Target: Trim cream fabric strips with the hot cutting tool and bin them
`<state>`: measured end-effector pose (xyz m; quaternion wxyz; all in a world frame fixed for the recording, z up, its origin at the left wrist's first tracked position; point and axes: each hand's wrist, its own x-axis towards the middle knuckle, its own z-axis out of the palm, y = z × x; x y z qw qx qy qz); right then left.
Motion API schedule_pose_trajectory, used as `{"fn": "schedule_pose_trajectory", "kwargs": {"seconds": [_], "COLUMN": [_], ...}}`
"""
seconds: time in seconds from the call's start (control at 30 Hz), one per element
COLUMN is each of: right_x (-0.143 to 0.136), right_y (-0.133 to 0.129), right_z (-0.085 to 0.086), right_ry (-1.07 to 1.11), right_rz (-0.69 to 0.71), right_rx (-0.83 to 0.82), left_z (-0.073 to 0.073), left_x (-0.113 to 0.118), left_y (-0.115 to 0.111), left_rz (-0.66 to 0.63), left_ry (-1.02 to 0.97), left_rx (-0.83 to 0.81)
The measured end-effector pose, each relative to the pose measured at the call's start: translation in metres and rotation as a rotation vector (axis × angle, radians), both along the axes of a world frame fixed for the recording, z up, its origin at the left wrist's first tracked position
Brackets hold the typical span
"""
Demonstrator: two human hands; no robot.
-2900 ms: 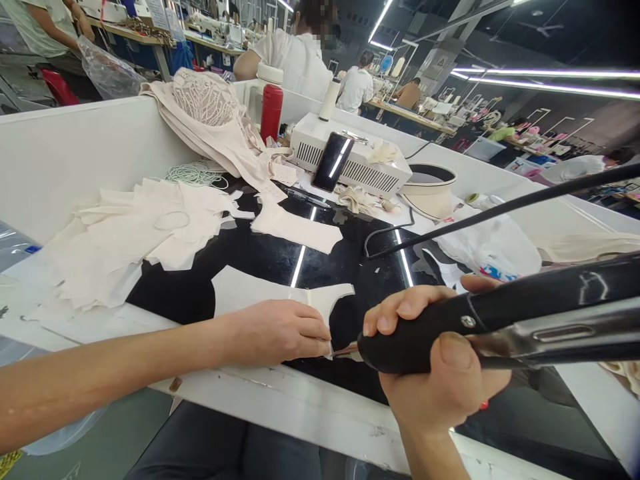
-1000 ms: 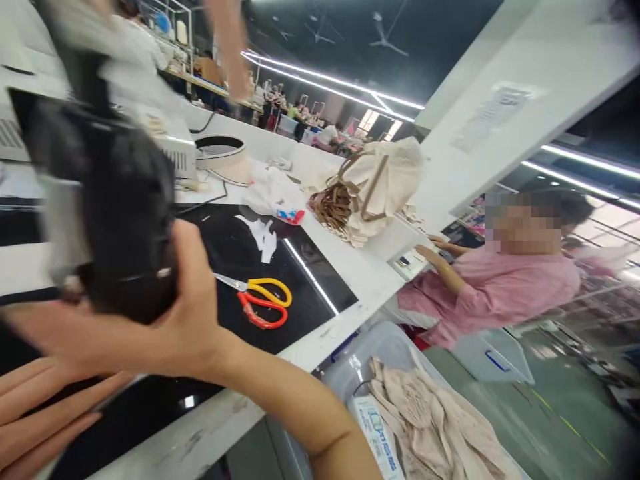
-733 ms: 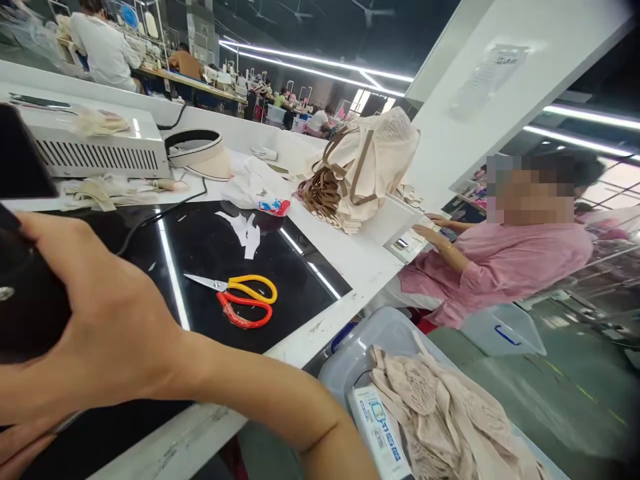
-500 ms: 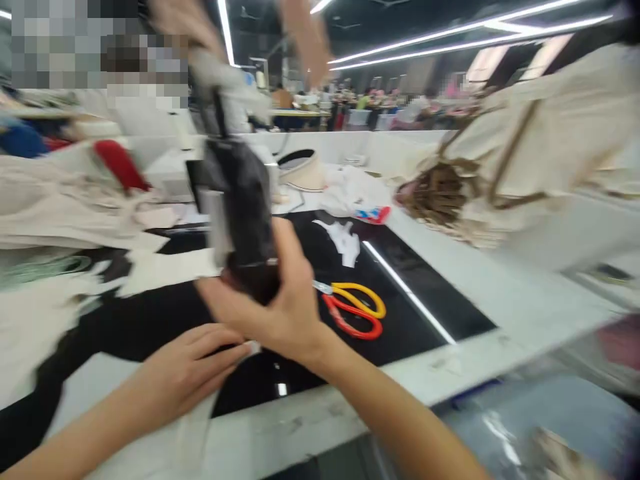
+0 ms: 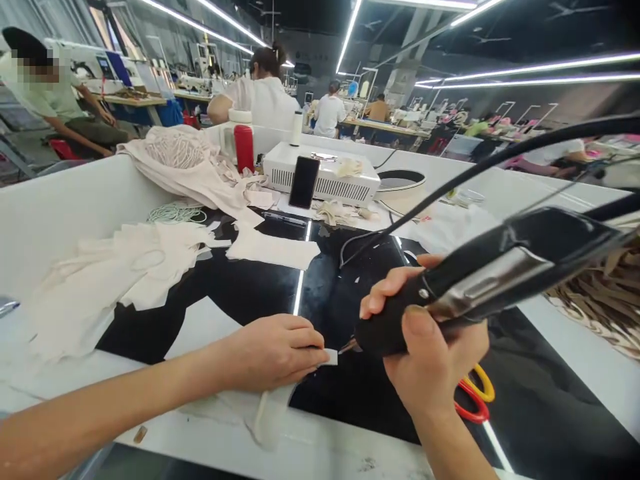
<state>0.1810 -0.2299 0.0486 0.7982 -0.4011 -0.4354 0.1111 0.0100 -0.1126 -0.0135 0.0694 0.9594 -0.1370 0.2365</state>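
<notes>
My left hand [image 5: 280,353] pinches a pale fabric piece [image 5: 330,357] whose end sticks out past the fingertips. Wrapped round a black handheld tool [image 5: 480,273] with a cable is my right hand [image 5: 435,353]. The tool's thin metal tip is close to the end of the pale piece; whether they touch is unclear. Scissors with red and yellow handles [image 5: 475,397] lie partly hidden behind my right wrist. A light fabric panel [image 5: 200,327] extends under my left forearm on the black work surface [image 5: 370,400].
Cream fabric pieces [image 5: 155,260] are heaped at the left, near green cord [image 5: 175,213]. A phone [image 5: 304,182] leans against a white box [image 5: 350,177]. Brown strips [image 5: 600,293] lie at the right. Black cables arch above the right side. Several people sit beyond the low partition.
The view has swung left. The black tool, upright and blurred before, now slants with its tip by the pale piece. My left hand still presses near the same spot.
</notes>
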Motion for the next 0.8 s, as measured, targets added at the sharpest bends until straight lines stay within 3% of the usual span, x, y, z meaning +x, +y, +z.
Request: {"fn": "schedule_pose_trajectory", "kwargs": {"seconds": [0.8], "right_x": [-0.0057], "right_y": [-0.0061], "right_z": [0.0070], "right_ry": [0.048], "right_rz": [-0.057], "right_rx": [0.018], "left_z": [-0.0032], "left_x": [0.0046], "left_y": [-0.0023], "left_rz": [0.012], "left_ry": [-0.029], "left_rx": [0.086]}}
